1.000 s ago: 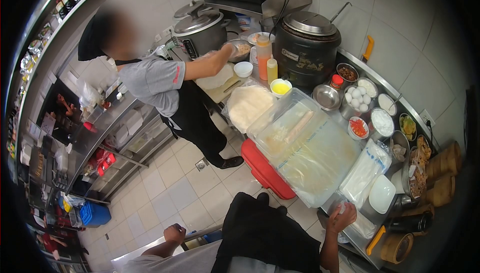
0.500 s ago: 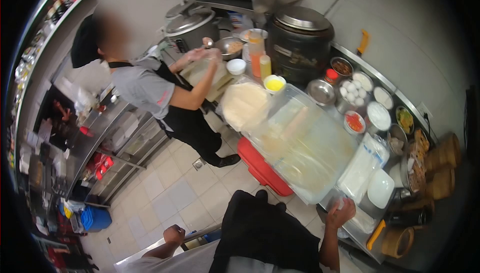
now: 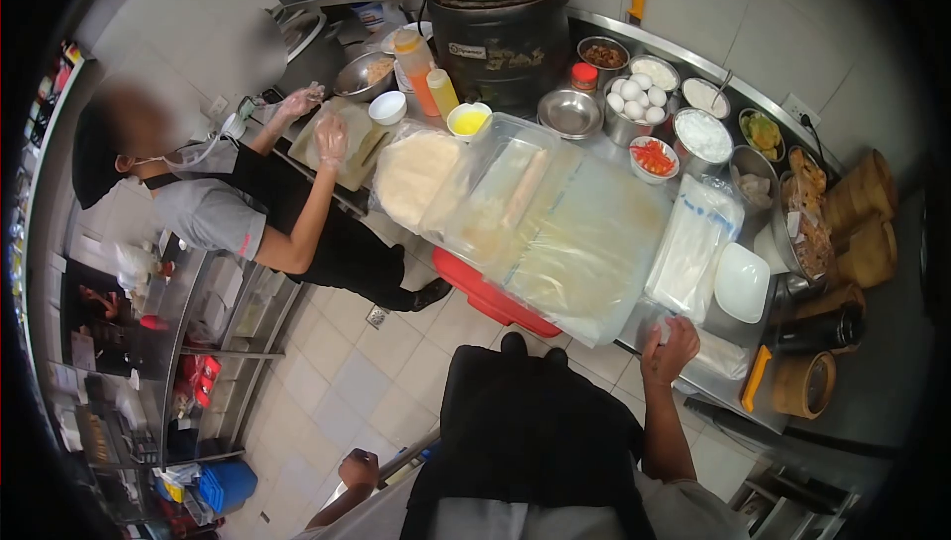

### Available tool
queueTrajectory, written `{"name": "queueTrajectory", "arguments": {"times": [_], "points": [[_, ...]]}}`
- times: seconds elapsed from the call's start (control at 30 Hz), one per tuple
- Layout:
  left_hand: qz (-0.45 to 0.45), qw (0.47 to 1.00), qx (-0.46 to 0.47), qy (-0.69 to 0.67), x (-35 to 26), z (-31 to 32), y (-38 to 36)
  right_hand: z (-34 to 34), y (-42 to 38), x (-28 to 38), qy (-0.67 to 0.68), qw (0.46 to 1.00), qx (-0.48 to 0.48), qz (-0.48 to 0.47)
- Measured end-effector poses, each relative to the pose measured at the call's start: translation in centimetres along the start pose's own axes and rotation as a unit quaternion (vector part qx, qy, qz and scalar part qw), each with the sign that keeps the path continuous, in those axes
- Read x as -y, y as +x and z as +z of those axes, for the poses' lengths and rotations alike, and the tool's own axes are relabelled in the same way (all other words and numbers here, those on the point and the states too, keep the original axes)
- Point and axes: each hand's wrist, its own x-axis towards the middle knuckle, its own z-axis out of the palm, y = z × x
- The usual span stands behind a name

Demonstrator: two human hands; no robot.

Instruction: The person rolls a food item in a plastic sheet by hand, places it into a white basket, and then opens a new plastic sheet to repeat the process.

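My right hand [image 3: 671,350] is at the counter's near edge, closed on something whitish and clear, perhaps plastic, too small to name. Beside it lie a pack of white sheets [image 3: 693,243] in plastic and a white square dish [image 3: 742,283]. My left hand [image 3: 359,469] hangs low near a metal edge, its fingers curled; what it holds, if anything, is hidden. In front of me a large plastic-covered tray [image 3: 594,253] bears a rolling pin [image 3: 525,188], and round pale dough sheets [image 3: 416,179] in plastic lie at its left end.
A co-worker [image 3: 213,188] in clear gloves stands at the left over a board. Bowls of eggs [image 3: 636,101], red peppers [image 3: 654,158] and white powder [image 3: 704,134] line the back by a black pot [image 3: 500,40]. A red bin [image 3: 485,292] sits below; an orange-handled knife [image 3: 756,378] lies right.
The view has turned, so the counter shows further left and higher. The co-worker's hands have moved apart, and one is now over the board. My right hand remains at the counter edge.
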Motion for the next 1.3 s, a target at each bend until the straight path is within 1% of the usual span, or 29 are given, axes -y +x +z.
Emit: {"name": "queueTrajectory", "arguments": {"times": [0.37, 0.7, 0.77, 0.87, 0.9, 0.97, 1.0, 1.07, 1.1, 1.17, 1.2, 1.27, 1.3], "points": [[0.009, 1.0, -0.016, 0.003, 0.5, 1.0, 0.3, 0.4, -0.4, -0.6, 0.015, 1.0, 0.007, 0.017], [0.003, 1.0, -0.01, -0.009, 0.2, 0.4, 0.0, -0.1, -0.3, -0.9, 0.047, 0.999, 0.015, 0.004], [-0.003, 1.0, -0.001, -0.014, 0.3, 0.5, 0.1, -1.1, 0.2, -0.2, 0.056, 0.998, 0.011, 0.032], [-0.005, 1.0, -0.006, -0.018, 0.3, 0.5, 0.0, -1.8, 1.3, 0.7, 0.058, 0.998, -0.014, 0.02], [-0.01, 1.0, -0.008, -0.022, 0.3, 0.4, 0.0, -1.8, 1.7, 1.1, 0.062, 0.998, -0.014, 0.014], [-0.012, 1.0, 0.008, -0.025, 0.3, 0.0, -0.1, -1.6, 2.8, 2.1, 0.14, 0.99, 0.001, 0.016], [-0.017, 0.999, 0.007, -0.03, 0.2, -0.1, -0.1, -1.2, 3.2, 2.9, 0.144, 0.99, 0.001, 0.009], [-0.021, 0.999, 0.011, -0.027, 0.1, -0.2, -0.2, -0.2, 4.0, 5.7, 0.231, 0.972, 0.025, -0.02], [-0.026, 0.999, 0.013, -0.024, 0.0, -0.3, -0.2, 0.1, 4.5, 7.2, 0.24, 0.968, 0.059, -0.032], [-0.025, 0.999, 0.01, -0.024, 0.0, -0.2, -0.2, 0.7, 5.1, 10.6, 0.299, 0.947, 0.092, -0.074], [-0.021, 1.0, 0.007, -0.02, 0.1, -0.1, -0.2, 1.3, 5.5, 12.1, 0.301, 0.946, 0.092, -0.08], [-0.024, 0.999, 0.004, -0.027, 0.2, 0.0, -0.1, 2.6, 6.2, 14.8, 0.333, 0.924, 0.139, -0.125], [-0.023, 0.999, 0.002, -0.028, 0.3, 0.1, -0.1, 3.3, 6.6, 16.0, 0.334, 0.923, 0.14, -0.132]]}}
